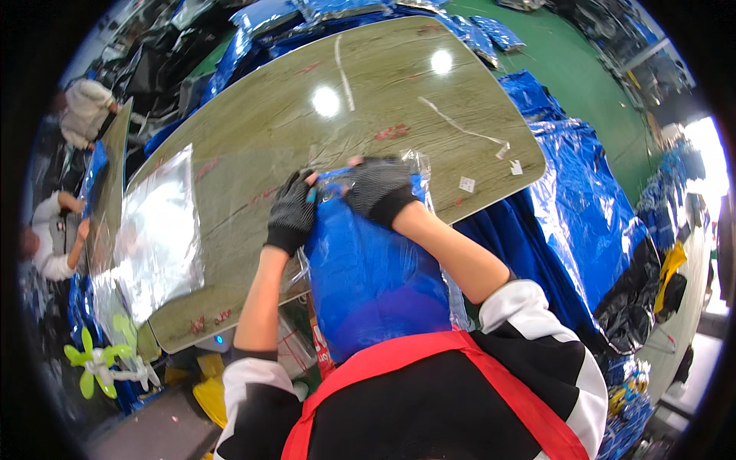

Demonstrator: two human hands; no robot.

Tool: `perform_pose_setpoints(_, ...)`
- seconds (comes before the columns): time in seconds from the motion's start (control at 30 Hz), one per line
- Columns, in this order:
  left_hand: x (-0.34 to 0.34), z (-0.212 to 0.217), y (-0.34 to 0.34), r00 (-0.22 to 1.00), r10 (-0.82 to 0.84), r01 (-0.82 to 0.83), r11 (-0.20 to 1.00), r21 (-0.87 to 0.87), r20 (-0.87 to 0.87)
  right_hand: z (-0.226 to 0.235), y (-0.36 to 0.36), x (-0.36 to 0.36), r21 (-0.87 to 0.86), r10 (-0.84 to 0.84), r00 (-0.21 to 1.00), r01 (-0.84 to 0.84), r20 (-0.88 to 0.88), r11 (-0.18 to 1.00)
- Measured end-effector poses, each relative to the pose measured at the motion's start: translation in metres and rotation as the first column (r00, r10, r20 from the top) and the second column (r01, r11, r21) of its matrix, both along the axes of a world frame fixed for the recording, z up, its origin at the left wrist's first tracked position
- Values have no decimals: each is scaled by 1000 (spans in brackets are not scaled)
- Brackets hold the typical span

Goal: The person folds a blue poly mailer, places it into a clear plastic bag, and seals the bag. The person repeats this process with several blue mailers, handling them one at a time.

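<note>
A blue folded bundle in a clear plastic bag [376,268] hangs over the table's near edge toward my body. My left hand [293,208], in a dark grey glove with bare fingertips, is closed at the bundle's upper left corner. My right hand [381,188], gloved alike and slightly blurred, bends over its top edge, fingers curled onto the plastic. Loose clear film sticks up beside the right wrist. Exactly what each set of fingertips pinches is partly hidden.
The wood-patterned tabletop [253,115] has a shiny stack of clear bags [165,230] at left. Blue sheeting [586,207] lies at right, with more packed blue bundles [494,32] beyond the table. A small green fan [100,364] stands at lower left. Two people work at far left.
</note>
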State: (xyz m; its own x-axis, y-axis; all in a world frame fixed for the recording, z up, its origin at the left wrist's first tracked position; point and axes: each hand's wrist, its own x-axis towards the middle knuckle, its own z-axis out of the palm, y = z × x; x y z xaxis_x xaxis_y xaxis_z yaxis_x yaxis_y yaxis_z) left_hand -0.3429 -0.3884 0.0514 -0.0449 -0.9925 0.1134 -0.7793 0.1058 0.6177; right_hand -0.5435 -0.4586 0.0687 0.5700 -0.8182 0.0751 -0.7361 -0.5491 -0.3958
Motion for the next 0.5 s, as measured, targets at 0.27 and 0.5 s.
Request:
perform_pose_setpoints(0.27,-4,-50,57,576,454,-161,878,450,-680,-60,5,-282,-109,-617,470,841,631,529)
perform_pose_setpoints(0.5,26,82,-126,416,463,-323,880,348,-783,-204,-107,-400,63,-728,635,763,-258,643)
